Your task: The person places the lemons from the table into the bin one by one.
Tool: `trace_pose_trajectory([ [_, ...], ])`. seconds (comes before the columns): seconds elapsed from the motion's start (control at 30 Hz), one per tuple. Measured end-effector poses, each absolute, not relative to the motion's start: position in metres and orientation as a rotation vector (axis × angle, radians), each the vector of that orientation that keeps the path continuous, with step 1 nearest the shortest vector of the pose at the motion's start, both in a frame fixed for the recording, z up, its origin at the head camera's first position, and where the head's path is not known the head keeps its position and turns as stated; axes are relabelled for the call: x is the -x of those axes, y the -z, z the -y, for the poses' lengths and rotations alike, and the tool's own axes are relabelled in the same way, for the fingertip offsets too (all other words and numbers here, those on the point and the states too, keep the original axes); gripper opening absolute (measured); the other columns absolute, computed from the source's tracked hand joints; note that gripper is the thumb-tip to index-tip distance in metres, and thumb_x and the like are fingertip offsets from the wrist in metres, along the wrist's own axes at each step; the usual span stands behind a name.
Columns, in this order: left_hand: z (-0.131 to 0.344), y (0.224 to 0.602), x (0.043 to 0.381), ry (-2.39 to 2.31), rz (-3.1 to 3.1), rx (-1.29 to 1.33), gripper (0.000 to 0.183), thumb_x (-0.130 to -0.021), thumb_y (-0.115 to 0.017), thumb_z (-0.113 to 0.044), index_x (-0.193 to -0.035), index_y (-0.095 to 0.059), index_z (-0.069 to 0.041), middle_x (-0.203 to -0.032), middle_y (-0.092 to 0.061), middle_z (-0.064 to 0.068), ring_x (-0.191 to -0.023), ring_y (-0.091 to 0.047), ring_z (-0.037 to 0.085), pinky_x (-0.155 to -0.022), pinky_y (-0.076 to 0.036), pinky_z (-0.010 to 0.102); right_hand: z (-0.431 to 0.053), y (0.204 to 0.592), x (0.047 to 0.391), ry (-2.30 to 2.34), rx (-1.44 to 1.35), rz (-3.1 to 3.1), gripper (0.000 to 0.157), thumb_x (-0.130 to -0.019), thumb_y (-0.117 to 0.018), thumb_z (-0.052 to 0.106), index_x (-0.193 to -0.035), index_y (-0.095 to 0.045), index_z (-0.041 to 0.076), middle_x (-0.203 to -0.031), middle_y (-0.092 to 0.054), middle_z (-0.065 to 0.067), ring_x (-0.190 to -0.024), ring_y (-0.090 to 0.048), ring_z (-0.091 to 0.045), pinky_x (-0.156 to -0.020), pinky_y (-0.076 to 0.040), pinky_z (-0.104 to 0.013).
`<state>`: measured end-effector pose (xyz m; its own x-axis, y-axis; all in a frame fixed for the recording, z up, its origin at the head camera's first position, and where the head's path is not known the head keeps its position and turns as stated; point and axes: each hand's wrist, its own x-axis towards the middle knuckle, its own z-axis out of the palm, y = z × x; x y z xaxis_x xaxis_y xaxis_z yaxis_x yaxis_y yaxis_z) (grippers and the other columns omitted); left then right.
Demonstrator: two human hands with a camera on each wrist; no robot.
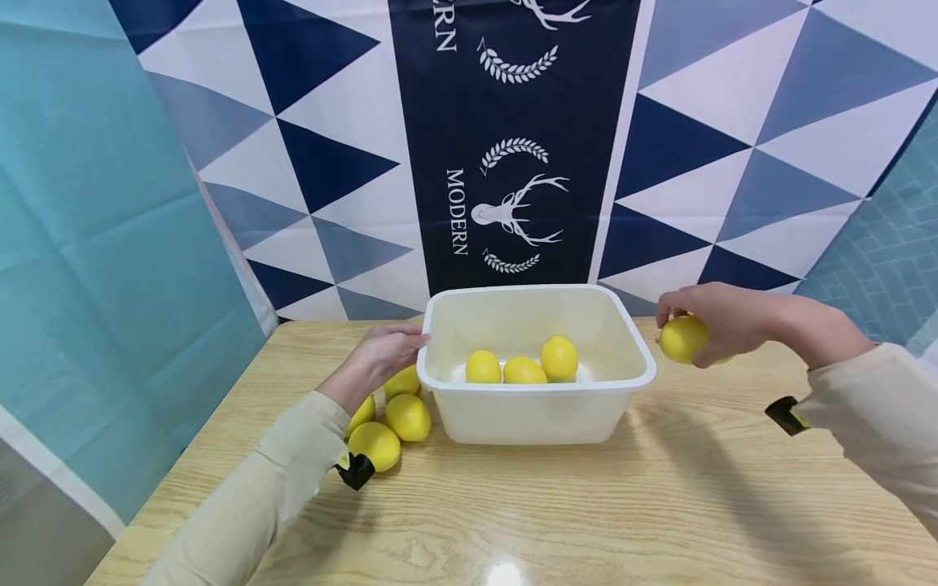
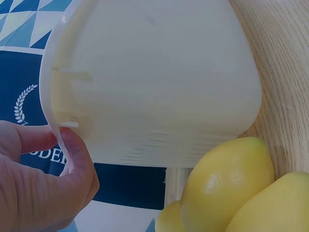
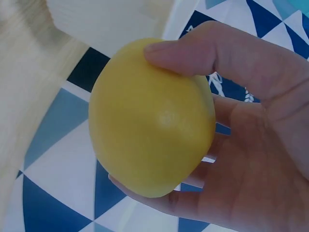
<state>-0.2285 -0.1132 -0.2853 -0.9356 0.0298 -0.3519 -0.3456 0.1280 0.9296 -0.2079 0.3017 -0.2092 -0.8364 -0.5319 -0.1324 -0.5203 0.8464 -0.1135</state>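
left hand (image 1: 381,354) pinches a white rectangular plastic tub (image 1: 528,415) by its rim (image 2: 46,92), presumably steadying it; right hand (image 1: 736,319) grips a yellow oval lemon (image 1: 681,339), raised beside the tub's right end. three matching lemons (image 1: 524,371) lie inside; more lemons (image 1: 409,418) cluster outside, left.

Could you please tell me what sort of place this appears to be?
Probably an indoor tabletop work corner, perhaps set up for recording: a wood-grain table stands before a printed backdrop, with a creased teal covering on the left.

Head pic bright, w/ glare & soft shadows on table (image 1: 557,513); 2 wrist pics dimmer.
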Motion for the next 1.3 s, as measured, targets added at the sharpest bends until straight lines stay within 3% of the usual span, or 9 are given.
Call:
trace_pose_trajectory([
  [0.6,0.113,0.283,0.229,-1.878,-2.123,0.314,0.042,-0.096,-0.058,-0.015,-0.135,-0.050,-0.004,-0.138,-0.052,0.013,-0.130,-0.051,0.029,-0.111,-0.044,0.035,-0.273,0.178,0.210,0.063,0.874,-2.805,0.044,-0.068,-0.083,0.009,-0.105,-0.059,0.014,-0.096,-0.062,0.001,-0.083,-0.052,-0.013,-0.071,-0.051,-0.028],
  [1.3,0.111,0.283,0.228,-1.874,-2.132,0.326,0.041,-0.096,-0.058,-0.014,-0.135,-0.050,-0.003,-0.137,-0.052,0.014,-0.128,-0.052,0.029,-0.110,-0.045,0.034,-0.234,0.157,0.225,-0.013,0.752,-2.764,0.049,-0.072,-0.081,0.015,-0.115,-0.058,0.011,-0.108,-0.065,-0.010,-0.088,-0.056,-0.021,-0.078,-0.059,-0.040],
])
